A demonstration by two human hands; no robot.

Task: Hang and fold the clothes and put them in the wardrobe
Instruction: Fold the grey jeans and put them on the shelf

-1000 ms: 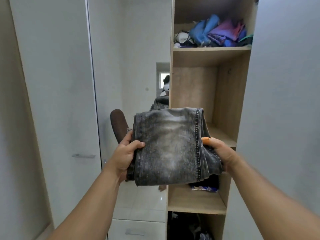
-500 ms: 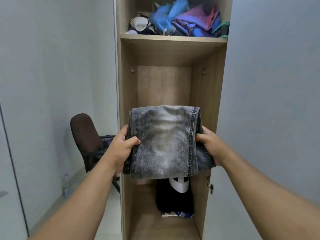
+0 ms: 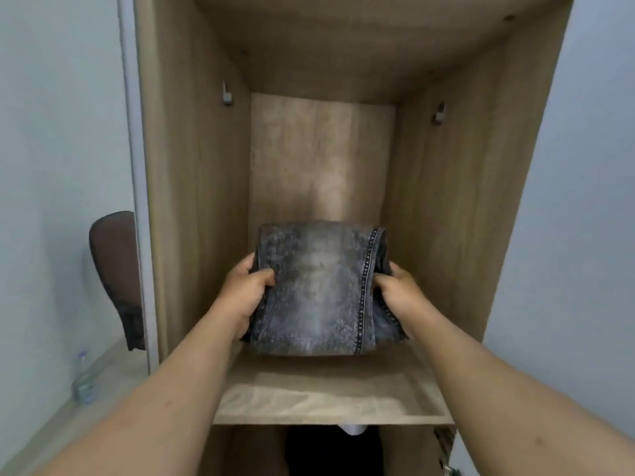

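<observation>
Head camera looks down into an open wooden wardrobe (image 3: 192,201), at a compartment bounded below by a light wood shelf (image 3: 330,396). Folded grey washed jeans (image 3: 316,290) sit inside this compartment, over the back half of the shelf; the far fold reaches close to the wardrobe's back panel (image 3: 319,156), while the near edge lies partway across the shelf, with a bare strip of board in front of it. Whether the bundle already rests fully on the shelf cannot be told, though its near edge appears to meet the board.

Left hand (image 3: 245,290) grips the left side of the jeans, thumb curled over the top face and fingers tucked round the edge. Right hand (image 3: 395,290) grips the right side next to the stitched seam, thumb on top and fingers wrapped beneath the layers. Both forearms reach in from the wardrobe's front.

Two small grey pegs (image 3: 226,94) are fixed high on the wardrobe's side walls, one on each side. Below the shelf, dark clothing (image 3: 326,451) with a white patch lies in the next compartment. Left of the wardrobe stand a brown chair back (image 3: 115,269) and, nearer the floor, a clear plastic bottle (image 3: 82,383). Right of the wardrobe is a pale door panel (image 3: 567,235).
</observation>
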